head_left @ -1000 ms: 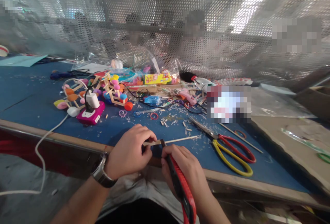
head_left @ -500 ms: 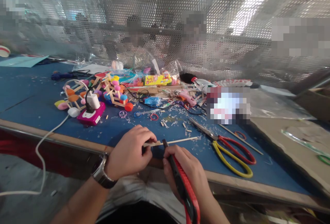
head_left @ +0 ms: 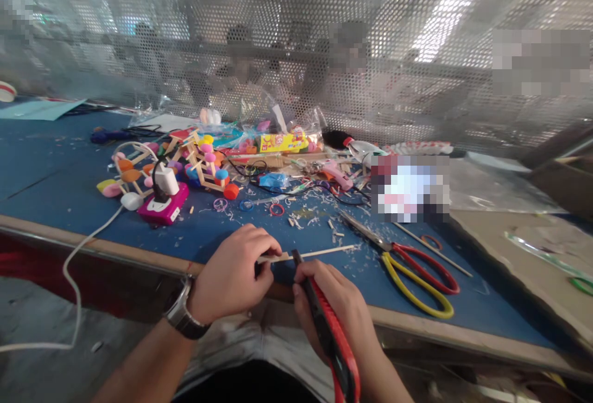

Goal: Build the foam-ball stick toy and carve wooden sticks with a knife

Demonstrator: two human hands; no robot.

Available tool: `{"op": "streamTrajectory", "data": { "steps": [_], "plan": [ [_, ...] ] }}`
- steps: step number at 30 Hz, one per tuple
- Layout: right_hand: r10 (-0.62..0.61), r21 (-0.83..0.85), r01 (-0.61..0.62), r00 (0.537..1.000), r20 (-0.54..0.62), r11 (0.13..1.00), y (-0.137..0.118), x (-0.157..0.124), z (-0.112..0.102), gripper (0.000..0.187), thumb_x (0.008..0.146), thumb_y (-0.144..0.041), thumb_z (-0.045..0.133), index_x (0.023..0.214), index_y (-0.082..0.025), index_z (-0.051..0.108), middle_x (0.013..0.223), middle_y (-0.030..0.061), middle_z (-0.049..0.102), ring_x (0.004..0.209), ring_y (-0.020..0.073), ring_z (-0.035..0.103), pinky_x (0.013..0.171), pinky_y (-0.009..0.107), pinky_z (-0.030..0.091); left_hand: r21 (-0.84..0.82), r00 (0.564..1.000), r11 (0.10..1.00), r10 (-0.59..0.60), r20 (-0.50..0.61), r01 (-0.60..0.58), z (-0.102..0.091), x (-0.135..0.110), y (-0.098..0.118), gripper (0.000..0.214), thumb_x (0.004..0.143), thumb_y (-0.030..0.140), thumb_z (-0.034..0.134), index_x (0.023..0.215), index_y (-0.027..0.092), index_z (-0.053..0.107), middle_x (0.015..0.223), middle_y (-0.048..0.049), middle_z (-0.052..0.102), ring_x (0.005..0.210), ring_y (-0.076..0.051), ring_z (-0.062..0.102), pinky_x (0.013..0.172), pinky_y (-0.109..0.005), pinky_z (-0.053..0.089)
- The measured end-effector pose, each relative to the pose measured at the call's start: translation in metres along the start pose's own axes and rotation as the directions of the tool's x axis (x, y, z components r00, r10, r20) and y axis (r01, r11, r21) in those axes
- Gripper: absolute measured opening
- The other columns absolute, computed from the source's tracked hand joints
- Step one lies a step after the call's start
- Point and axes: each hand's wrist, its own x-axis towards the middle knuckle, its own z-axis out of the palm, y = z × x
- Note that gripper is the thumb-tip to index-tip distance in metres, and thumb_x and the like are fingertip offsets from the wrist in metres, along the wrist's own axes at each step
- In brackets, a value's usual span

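My left hand (head_left: 238, 273), with a watch (head_left: 185, 313) on its wrist, is closed in a pinch on a thin pale wooden stick (head_left: 328, 251). The stick points right, over the blue tabletop near its front edge. My right hand (head_left: 333, 298) wraps round a long red-and-black handled tool (head_left: 331, 341). Its narrow dark tip lies against the stick, just right of my left fingertips; whether it is a knife or pliers I cannot make out. Scissors (head_left: 380, 243) with one red and one yellow handle lie spread to the right of my right hand.
Pale shavings (head_left: 308, 202) litter the blue table (head_left: 60, 168). Stick models with coloured pads (head_left: 208, 165) stand left of centre, behind a magenta power adapter (head_left: 167, 205). Farther back are a yellow packet (head_left: 282, 143) and a bottle (head_left: 364, 148). Cardboard (head_left: 491, 248) lies right, and perforated mesh (head_left: 296, 38) rises behind.
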Motion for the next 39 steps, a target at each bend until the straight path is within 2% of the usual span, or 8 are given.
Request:
{"op": "streamTrajectory", "data": {
  "steps": [9,17,25,31,39],
  "plan": [
    [-0.005,-0.014,0.005,1.0,0.018,1.0,0.002,0.001,0.001,0.015,0.088,-0.011,0.051,0.09,-0.025,0.054,0.075,-0.0018,0.064,0.064,0.0164,0.061,0.062,0.026,0.045,-0.003,1.0,1.0,0.007,-0.015,-0.007,0.002,0.0,0.0,0.024,0.073,-0.001,0.055,0.083,0.02,0.062,0.084,-0.0019,0.067,0.086,-0.021,0.058,0.077,-0.035,0.047],
    [-0.051,-0.017,0.052,0.998,0.041,0.998,-0.003,0.007,-0.002,0.018,0.087,-0.007,0.05,0.089,-0.025,0.052,0.073,-0.0033,0.064,0.063,0.0155,0.061,0.062,0.025,0.044,0.004,1.0,1.0,-0.005,-0.029,0.005,0.002,0.001,0.002,0.014,0.088,0.007,0.059,0.083,0.019,0.062,0.08,-0.0012,0.064,0.082,-0.021,0.057,0.075,-0.035,0.045],
    [-0.05,-0.037,0.054,0.993,0.105,0.998,-0.005,0.01,-0.006,0.019,0.087,-0.006,0.051,0.09,-0.025,0.052,0.075,-0.0033,0.066,0.064,0.0148,0.062,0.064,0.024,0.045,0.016,0.999,1.0,-0.016,-0.046,0.017,0.004,0.001,0.002,0.016,0.087,0.005,0.059,0.084,0.02,0.062,0.081,-0.0011,0.066,0.083,-0.021,0.059,0.075,-0.035,0.045],
    [-0.057,-0.024,0.06,0.994,0.091,0.998,-0.004,0.012,-0.006,0.017,0.088,-0.007,0.05,0.088,-0.025,0.051,0.074,-0.0035,0.064,0.063,0.0144,0.061,0.063,0.024,0.045,-0.031,0.996,0.999,-0.041,-0.082,0.038,0.007,-0.001,0.0,0.024,0.084,0.004,0.058,0.101,0.02,0.063,0.085,-0.0014,0.071,0.086,-0.022,0.065,0.079,-0.035,0.05],
    [-0.084,0.005,0.084,0.996,0.038,0.996,0.0,0.005,-0.002,0.019,0.084,-0.007,0.048,0.086,-0.025,0.049,0.071,-0.0038,0.06,0.061,0.0145,0.057,0.061,0.026,0.042,-0.015,0.996,1.0,-0.007,-0.094,0.006,0.008,-0.001,-0.001,0.022,0.085,0.003,0.06,0.1,0.02,0.062,0.086,-0.0015,0.071,0.088,-0.022,0.064,0.079,-0.035,0.05]
  ]
}}
